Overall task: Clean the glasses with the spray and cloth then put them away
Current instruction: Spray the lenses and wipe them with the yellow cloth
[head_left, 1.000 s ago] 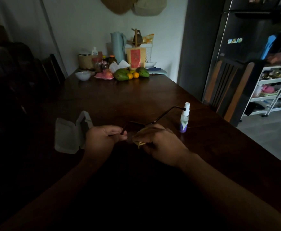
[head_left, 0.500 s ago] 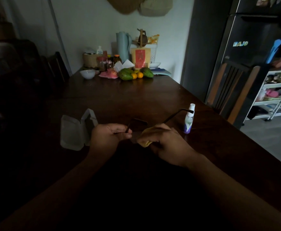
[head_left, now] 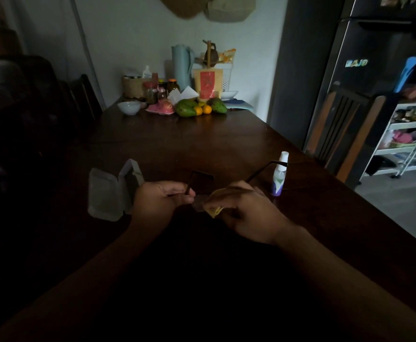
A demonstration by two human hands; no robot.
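Over the dark wooden table (head_left: 202, 144) the left hand (head_left: 160, 201) pinches the dark glasses (head_left: 202, 178) by the frame at its 3 o'clock side, while the right hand (head_left: 246, 213) presses a yellowish cloth (head_left: 214, 210) against a lens; one temple arm sticks out toward 2 o'clock. The spray bottle (head_left: 279, 175) stands upright at 2 o'clock of the right hand, the open case (head_left: 113, 193) lies at 9 o'clock of the left

A dark wooden table (head_left: 226, 144) carries an open pale glasses case (head_left: 108, 193), an upright spray bottle (head_left: 279, 176), and, at its far end, a white bowl (head_left: 128, 107) and fruit (head_left: 197, 108) (green and orange).
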